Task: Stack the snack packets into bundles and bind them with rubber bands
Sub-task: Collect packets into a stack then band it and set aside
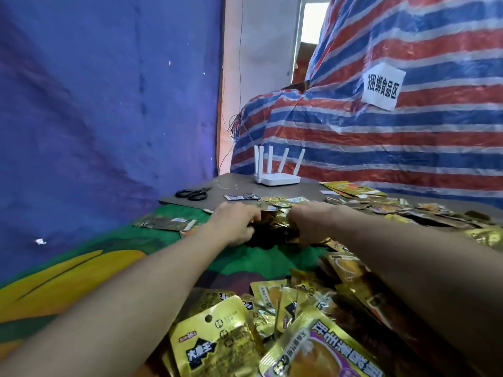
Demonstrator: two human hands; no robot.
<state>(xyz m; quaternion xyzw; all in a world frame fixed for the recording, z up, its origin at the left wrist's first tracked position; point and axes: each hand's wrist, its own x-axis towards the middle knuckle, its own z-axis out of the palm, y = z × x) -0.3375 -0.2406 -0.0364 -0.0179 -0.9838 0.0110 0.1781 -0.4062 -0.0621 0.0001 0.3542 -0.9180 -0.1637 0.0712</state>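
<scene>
Gold packets [215, 346] piled; grips [234, 223] [309, 225] clutch bundle [272, 223].

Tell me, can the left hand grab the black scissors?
Probably yes: the scissors lie in the open just beyond the left hand, nothing between, but it grips the packet bundle now.

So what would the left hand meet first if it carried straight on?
The dark-and-gold snack packet bundle that the left hand grips; beyond it, probably loose gold foil packets, depth unclear.
</scene>
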